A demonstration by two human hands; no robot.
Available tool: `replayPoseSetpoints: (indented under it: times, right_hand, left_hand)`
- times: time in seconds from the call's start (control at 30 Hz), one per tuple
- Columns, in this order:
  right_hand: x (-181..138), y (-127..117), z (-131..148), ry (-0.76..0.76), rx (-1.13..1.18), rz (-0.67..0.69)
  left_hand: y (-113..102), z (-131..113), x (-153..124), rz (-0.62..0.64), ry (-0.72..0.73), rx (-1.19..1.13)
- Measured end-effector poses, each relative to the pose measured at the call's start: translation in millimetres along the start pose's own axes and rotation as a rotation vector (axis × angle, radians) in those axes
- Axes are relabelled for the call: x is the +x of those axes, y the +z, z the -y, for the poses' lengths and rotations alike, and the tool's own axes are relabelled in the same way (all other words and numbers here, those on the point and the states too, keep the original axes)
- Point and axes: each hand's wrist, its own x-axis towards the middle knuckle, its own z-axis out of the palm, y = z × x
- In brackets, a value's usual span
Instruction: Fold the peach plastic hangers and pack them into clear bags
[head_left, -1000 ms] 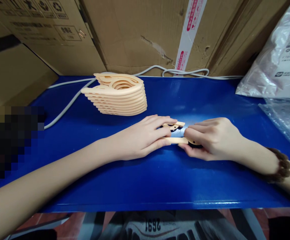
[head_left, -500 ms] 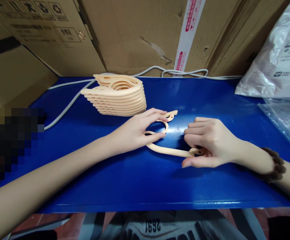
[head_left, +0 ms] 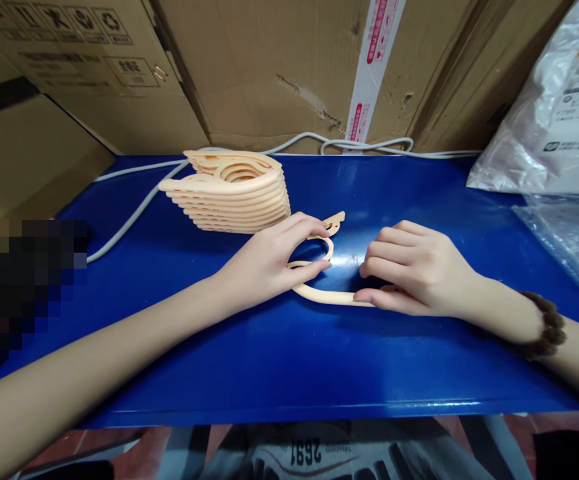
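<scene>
A thin peach plastic hanger point(head_left: 325, 295) lies on the blue table point(head_left: 289, 360) between my hands. My left hand point(head_left: 269, 261) pinches its hook loop between thumb and fingers. My right hand point(head_left: 414, 270) has curled fingers closed over the hanger's right end, which is hidden under the palm. A stack of several folded peach hangers point(head_left: 229, 191) sits just behind my left hand. A dark beaded bracelet point(head_left: 544, 327) is on my right wrist.
Cardboard boxes point(head_left: 279, 67) wall the back and left of the table. A white cable point(head_left: 134, 213) runs along the back edge. Plastic bags point(head_left: 549, 127) lie at the right. A blurred-out patch covers the left edge.
The folded hanger between my hands has been swung open; my left hand drew the hook end left and back, while my right hand kept the other end.
</scene>
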Motion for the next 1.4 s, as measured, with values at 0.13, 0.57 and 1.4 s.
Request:
replayPoseSetpoints:
  times: [0.13,0.57,1.4]
  right_hand:
    - [1,-2,-1,0.020,-0.124,-0.020]
    - [-5,-9,-4,0.200,-0.286,-0.027]
    - [2,1,18,-0.057,-0.018,0.014]
  left_hand:
    - [0,0,-1,0.006,0.003,0.021]
    - [-2,0,-1,0.006,-0.006,0.045]
    - [-1,0,-3,0.072,-0.060,0.236]
